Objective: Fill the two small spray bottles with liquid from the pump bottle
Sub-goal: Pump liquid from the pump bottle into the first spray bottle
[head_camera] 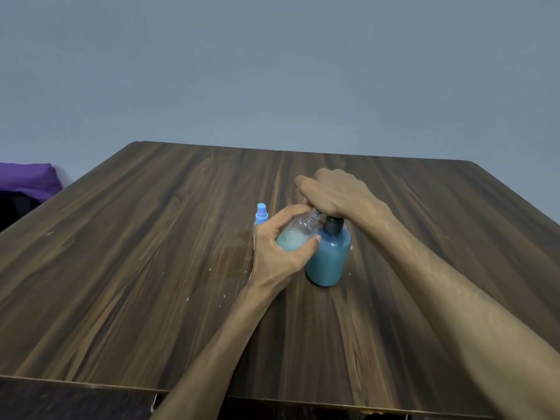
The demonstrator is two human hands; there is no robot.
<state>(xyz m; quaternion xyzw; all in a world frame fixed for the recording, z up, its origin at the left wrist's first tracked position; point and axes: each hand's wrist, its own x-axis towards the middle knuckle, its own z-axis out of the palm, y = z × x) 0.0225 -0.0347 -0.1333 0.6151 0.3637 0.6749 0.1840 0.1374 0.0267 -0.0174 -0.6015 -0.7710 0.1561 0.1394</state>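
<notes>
Three bottles are in view: one pump bottle (328, 257) and two small spray bottles. There are two bare hands and one dark wooden table (151, 253).

The pump bottle, blue with a dark collar, stands upright near the middle of the table. The right hand (336, 194) lies on top of it with its palm over the pump head, which is hidden, so I cannot tell whether the fingers curl round it or only press down.

The left hand (280, 245) grips the open spray bottle (298, 233), fingers and thumb wrapped round its lower body. This clear bottle is tilted, its long axis leaning up and to the right, with the threaded, uncapped neck pointing toward the pump head under the right hand. Pale blue-green foamy liquid fills its lower part. It touches the pump bottle's left shoulder.

The capped spray bottle (261, 215) stands upright on the table just behind the left hand, its light blue sprayer pointing up.

A purple cloth (28, 178) lies beyond the table's left edge.
</notes>
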